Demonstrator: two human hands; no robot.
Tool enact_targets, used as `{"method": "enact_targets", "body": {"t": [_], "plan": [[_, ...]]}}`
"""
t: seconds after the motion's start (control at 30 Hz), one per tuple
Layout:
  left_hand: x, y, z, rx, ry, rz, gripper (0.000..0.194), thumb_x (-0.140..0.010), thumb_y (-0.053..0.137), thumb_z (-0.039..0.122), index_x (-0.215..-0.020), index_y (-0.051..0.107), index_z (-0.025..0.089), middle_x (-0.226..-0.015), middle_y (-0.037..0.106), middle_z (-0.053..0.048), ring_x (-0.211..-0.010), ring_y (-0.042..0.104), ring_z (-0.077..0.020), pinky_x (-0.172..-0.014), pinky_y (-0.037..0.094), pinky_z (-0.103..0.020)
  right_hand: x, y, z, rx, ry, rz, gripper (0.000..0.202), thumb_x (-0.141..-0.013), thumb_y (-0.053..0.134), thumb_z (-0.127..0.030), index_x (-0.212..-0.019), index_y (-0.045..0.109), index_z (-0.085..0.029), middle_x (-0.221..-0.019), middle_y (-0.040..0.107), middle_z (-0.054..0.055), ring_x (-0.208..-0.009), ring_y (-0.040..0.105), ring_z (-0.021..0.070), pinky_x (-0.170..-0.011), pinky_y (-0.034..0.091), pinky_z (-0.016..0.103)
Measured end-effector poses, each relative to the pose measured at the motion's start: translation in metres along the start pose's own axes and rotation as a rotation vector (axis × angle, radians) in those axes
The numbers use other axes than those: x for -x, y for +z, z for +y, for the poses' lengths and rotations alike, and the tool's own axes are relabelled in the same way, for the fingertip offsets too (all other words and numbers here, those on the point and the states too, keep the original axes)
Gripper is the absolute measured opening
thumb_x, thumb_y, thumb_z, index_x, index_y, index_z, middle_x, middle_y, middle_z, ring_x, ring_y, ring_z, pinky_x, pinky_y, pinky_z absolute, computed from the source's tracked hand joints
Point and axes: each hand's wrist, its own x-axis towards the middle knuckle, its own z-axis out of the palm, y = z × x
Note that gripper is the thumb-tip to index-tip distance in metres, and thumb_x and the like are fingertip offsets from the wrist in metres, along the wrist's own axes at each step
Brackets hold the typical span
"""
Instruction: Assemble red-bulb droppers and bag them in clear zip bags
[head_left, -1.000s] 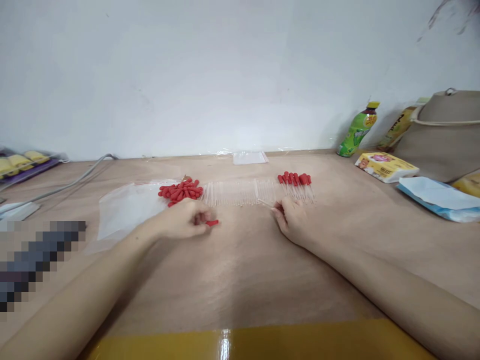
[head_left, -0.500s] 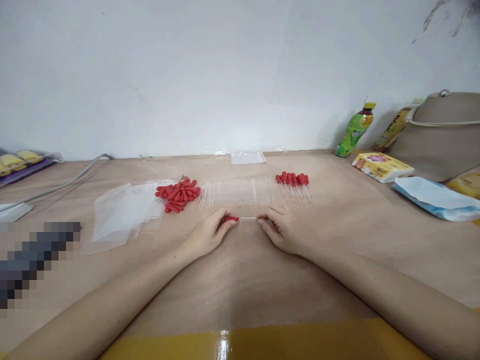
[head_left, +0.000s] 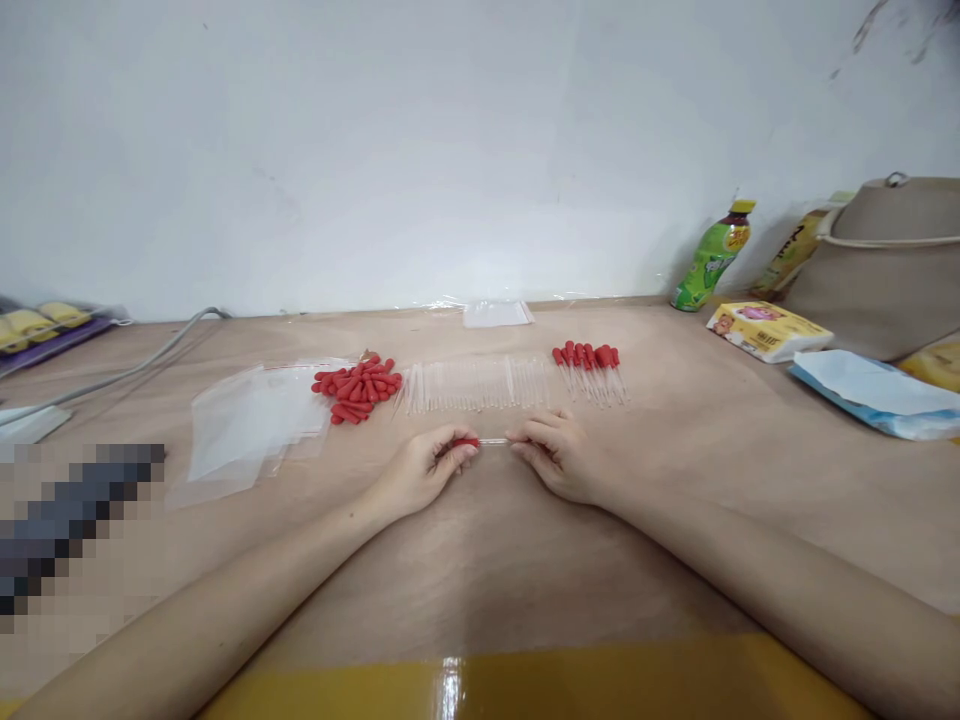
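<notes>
My left hand (head_left: 433,465) pinches a red rubber bulb (head_left: 468,442), its open end facing right. In my right hand (head_left: 553,455) is a thin glass dropper tube (head_left: 493,441), held level between fingertips and thumb. The tube's left end meets the mouth of the bulb; how far it sits inside is hidden. Behind my left hand lies a heap of loose red bulbs (head_left: 358,388). A row of clear glass tubes (head_left: 476,386) stretches along the table beyond both hands. Further right lie several droppers (head_left: 591,370), red bulbs on glass tubes.
Clear plastic bags (head_left: 240,425) lie left of the bulb heap, and a small bag (head_left: 497,314) lies by the wall. A grey cable (head_left: 161,345) runs at left. On the right are a green bottle (head_left: 711,258), a yellow tissue pack (head_left: 769,331), a blue-white packet (head_left: 874,393) and a grey-beige bag (head_left: 885,270).
The gap between the red bulb and the glass tube has closed, and the tube's end now meets the bulb. My right hand has shifted slightly left.
</notes>
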Motion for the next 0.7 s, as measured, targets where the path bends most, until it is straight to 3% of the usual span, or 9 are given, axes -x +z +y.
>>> {"method": "enact_targets", "body": {"t": [0.27, 0.43, 0.7], "plan": [[0.0024, -0.0021, 0.005, -0.115, 0.017, -0.031, 0.02, -0.088, 0.045, 0.029, -0.092, 0.06, 0.017, -0.065, 0.054, 0.002, -0.057, 0.051, -0.0085, -0.054, 0.044, -0.019, -0.0035, -0.0038, 0.0038, 0.09, -0.078, -0.043, 0.018, -0.087, 0.043, -0.019, -0.09, 0.061, -0.019, -0.081, 0.063, 0.002, -0.068, 0.052, 0.0109, -0.07, 0.026, 0.029], [0.0029, -0.0024, 0.0063, -0.22, 0.072, -0.016, 0.02, -0.088, 0.046, 0.028, -0.092, 0.062, 0.018, -0.071, 0.061, 0.001, -0.063, 0.057, -0.01, -0.057, 0.045, -0.019, -0.0032, -0.0069, 0.0021, 0.217, -0.124, -0.023, 0.019, -0.085, 0.045, -0.017, -0.085, 0.063, -0.02, -0.076, 0.063, 0.001, -0.064, 0.05, 0.0104, -0.068, 0.023, 0.03], [-0.0051, -0.0047, 0.0015, -0.38, 0.274, 0.036, 0.016, -0.086, 0.051, 0.027, -0.092, 0.063, 0.018, -0.081, 0.068, -0.001, -0.07, 0.061, -0.0112, -0.066, 0.046, -0.021, -0.003, -0.003, -0.0005, 0.277, -0.124, 0.011, 0.02, -0.084, 0.044, -0.016, -0.085, 0.063, -0.017, -0.071, 0.063, 0.002, -0.059, 0.046, 0.0108, -0.065, 0.021, 0.03]]}}
